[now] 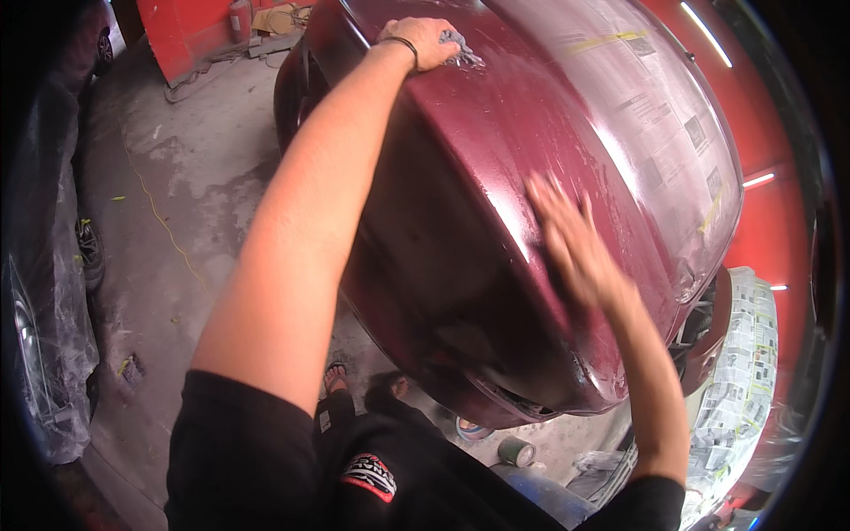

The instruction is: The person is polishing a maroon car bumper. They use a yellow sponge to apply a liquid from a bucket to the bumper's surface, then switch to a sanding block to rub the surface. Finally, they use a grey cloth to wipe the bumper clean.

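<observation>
A dark maroon car body (496, 133) curves through the middle, its upper surface wet and glossy. Near the far edge, my left hand (421, 41) is closed around a crumpled grey cloth (460, 50), pressed against the paint. My left arm reaches straight out over the dark side of the panel. Closer in and to the right, my right hand (574, 239) lies flat on the wet surface, fingers stretched out and slightly blurred; nothing shows in it. Newspaper masking (664, 124) covers the window beyond, held with yellow tape.
Left stands a vehicle draped in clear plastic (57, 354). A thin yellow cord (158, 211) crosses the concrete floor. Below the car are a can (516, 451) and a small round tub (473, 431). A newspaper-covered part (739, 372) stands right; a red wall (181, 40) rises behind.
</observation>
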A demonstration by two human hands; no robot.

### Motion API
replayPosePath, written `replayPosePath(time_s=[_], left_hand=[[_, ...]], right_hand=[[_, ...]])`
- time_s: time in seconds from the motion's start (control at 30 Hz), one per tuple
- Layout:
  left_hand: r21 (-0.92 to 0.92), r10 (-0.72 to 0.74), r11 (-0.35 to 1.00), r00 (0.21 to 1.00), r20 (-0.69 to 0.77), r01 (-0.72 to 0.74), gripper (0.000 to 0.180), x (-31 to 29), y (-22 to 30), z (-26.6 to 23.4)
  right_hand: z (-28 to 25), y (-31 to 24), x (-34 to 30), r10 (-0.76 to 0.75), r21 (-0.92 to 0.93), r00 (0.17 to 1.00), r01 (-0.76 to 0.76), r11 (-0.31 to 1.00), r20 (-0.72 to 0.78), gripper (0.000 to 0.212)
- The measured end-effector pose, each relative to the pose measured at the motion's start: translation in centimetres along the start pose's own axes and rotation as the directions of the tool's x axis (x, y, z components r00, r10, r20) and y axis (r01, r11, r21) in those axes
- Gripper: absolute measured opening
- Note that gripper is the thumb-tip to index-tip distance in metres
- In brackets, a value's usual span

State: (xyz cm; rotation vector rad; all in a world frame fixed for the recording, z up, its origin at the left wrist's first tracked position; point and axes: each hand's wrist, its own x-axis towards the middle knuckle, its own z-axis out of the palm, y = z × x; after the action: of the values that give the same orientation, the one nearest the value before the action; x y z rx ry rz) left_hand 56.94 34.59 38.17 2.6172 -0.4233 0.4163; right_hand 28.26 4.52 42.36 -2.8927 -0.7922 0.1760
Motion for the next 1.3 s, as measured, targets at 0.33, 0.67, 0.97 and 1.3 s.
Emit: replayPosePath(time_s=[0.33, 0.67, 0.97, 1.3], left_hand=[[-0.093, 0.082, 0.992, 0.994, -0.066, -0.088, 0.051, 1.8, -1.9, 1.2], [-0.163, 0.093, 0.983, 0.995, 0.039, -0.085, 0.054, 3.4, -4.7, -0.3], [-0.205, 0.08, 0.976, 0.997, 0.002, -0.078, 0.053, 3.1, -4.2, -0.2], [-0.228, 0.06, 0.972, 0.998, 0.03, -0.051, 0.062, 2.6, -3.7, -1.1]], right_hand=[[-0.9, 1.2, -6.0, 0.005, -0.001, 0.995, -0.005, 1.0, 0.1, 0.066], [0.4, 1.1, 10.1, -0.145, 0.045, 0.979, 0.153, 0.987, -0.145, 0.06], [-0.6, -1.5, -6.1, 0.035, 0.065, 0.992, -0.043, 0.997, 0.118, 0.064], [0.4, 1.8, 16.8, 0.149, 0.016, 0.979, -0.148, 0.989, -0.138, 0.063]])
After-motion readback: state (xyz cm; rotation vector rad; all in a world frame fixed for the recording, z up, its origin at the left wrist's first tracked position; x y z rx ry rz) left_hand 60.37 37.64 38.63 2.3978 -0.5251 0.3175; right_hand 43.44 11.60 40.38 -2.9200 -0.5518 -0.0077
